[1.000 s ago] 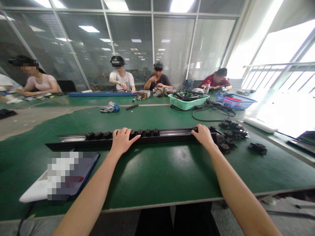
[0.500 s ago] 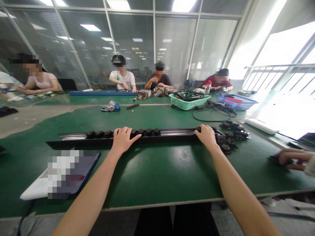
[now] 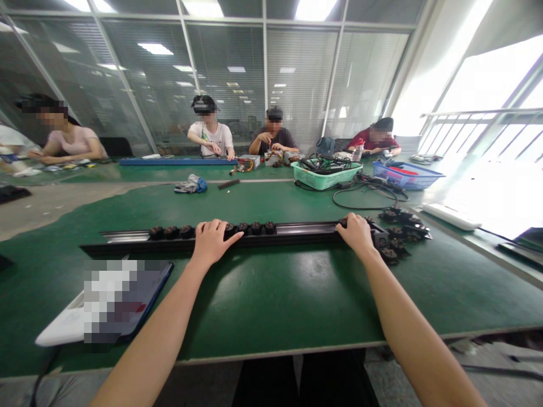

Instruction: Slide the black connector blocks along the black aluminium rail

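A long black metal channel [image 3: 144, 247], which looks like a power strip housing, lies across the table in front of me. Round black socket modules [image 3: 255, 228] sit in a row along it, with a bare shiny stretch to their right. My left hand [image 3: 212, 240] is wrapped over the channel's middle, thumb stretched right along its near wall, hiding part of the row. Over the right part of the channel, my right hand [image 3: 358, 234] has its fingers closed on a dark socket module, mostly hidden under them. More loose black socket modules [image 3: 395, 232] lie just right of that hand.
A phone [image 3: 146, 305] and a white device [image 3: 63, 322] lie at the front left. Further back are gloves [image 3: 190, 183], a dark strip [image 3: 229, 183], a green basket [image 3: 326, 178] of cables and a blue basket [image 3: 409, 176]. Several co-workers sit along the far side.
Another person's hand with a dark piece, at the right edge before, is out of view now. My hands and the channel have not visibly moved.
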Action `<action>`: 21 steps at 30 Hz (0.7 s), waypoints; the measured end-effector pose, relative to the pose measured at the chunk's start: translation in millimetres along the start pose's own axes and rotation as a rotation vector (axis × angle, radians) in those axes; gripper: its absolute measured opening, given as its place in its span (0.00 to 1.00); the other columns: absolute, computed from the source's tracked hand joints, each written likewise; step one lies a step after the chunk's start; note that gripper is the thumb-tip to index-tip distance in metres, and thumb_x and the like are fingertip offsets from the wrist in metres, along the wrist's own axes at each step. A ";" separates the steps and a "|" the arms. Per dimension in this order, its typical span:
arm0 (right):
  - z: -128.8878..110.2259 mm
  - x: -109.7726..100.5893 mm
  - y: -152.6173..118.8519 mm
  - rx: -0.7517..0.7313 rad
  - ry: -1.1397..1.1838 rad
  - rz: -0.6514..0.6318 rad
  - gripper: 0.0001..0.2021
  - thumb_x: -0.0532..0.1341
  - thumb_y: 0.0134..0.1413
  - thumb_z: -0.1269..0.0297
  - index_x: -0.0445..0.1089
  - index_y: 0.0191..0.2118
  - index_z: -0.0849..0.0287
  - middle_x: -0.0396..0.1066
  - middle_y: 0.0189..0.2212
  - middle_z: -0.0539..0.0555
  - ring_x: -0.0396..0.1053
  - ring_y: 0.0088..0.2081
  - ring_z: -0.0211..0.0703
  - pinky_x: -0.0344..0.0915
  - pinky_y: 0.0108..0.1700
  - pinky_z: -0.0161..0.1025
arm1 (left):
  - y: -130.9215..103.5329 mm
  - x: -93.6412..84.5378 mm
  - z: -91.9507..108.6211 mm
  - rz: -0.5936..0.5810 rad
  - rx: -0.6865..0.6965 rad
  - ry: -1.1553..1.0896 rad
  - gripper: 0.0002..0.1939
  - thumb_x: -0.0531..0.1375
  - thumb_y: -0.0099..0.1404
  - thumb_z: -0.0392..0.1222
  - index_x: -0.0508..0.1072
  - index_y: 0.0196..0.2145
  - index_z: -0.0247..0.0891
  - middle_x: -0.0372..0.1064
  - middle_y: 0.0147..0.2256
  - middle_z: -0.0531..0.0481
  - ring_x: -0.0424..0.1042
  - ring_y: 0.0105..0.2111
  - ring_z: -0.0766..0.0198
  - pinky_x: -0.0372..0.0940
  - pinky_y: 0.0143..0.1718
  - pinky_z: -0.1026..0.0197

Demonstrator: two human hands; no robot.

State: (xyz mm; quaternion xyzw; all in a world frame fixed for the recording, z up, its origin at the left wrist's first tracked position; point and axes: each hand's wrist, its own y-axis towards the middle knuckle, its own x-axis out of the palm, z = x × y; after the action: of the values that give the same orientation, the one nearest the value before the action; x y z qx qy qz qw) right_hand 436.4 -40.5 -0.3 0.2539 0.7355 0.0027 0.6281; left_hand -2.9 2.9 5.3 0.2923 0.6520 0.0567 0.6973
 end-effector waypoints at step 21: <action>10.3 -4.0 2.1 0.020 -0.049 0.018 0.18 0.56 0.62 0.58 0.73 0.51 0.65 0.74 0.47 0.68 0.70 0.49 0.56 0.62 0.49 0.44 | -0.9 0.1 0.2 0.005 -0.001 0.004 0.39 0.43 0.70 0.73 0.75 0.53 0.38 0.72 0.51 0.35 0.67 0.53 0.43 0.53 0.59 0.43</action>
State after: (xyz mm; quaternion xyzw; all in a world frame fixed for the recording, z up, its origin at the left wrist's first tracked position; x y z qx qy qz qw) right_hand 447.0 -43.4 1.9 0.2667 0.7175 -0.0056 0.6434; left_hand -3.0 2.1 4.8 0.2937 0.6526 0.0595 0.6959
